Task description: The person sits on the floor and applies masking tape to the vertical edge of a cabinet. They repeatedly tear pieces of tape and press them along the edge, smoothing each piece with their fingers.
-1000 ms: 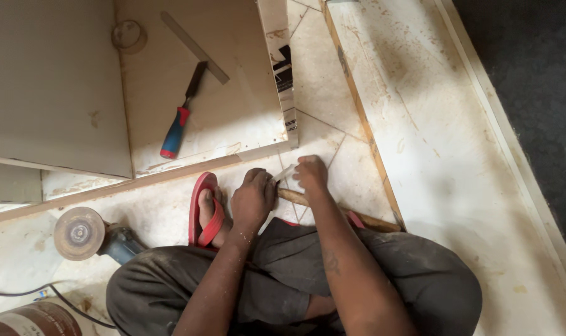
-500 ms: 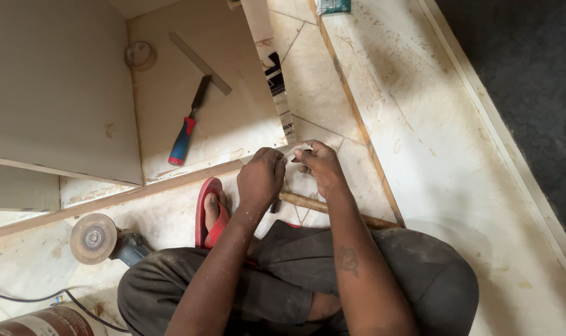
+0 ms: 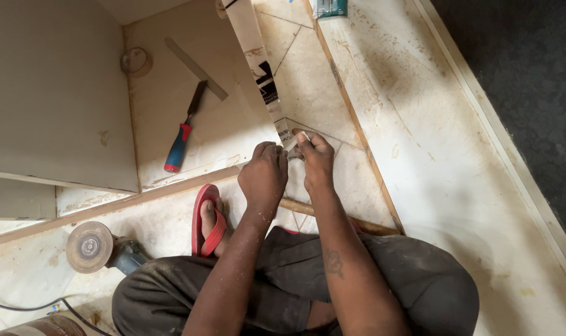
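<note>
I squat on a dusty tiled floor. My left hand [image 3: 263, 177] and my right hand [image 3: 315, 160] meet at the near corner of a pale board panel [image 3: 189, 130] lying on the floor. Both pinch a small whitish strip [image 3: 293, 142], likely edge tape, at the panel's edge band [image 3: 258, 68]. My fingers hide most of the strip. A thin wooden stick [image 3: 295, 206] lies on the floor under my wrists. A red sandal [image 3: 209, 219] is on my left foot.
On the panel lie a chisel with a red and blue handle [image 3: 182, 138], a metal ruler [image 3: 196, 68] and a tape roll [image 3: 136, 61]. An angle grinder [image 3: 99, 249] with its cord lies at lower left. A larger grey board [image 3: 52, 93] covers the left. Dark flooring [image 3: 532, 81] is at right.
Both hands have moved up from the wooden stick to the corner of the panel and now pinch the strip there. The view has tilted, so everything sits lower in the frame.
</note>
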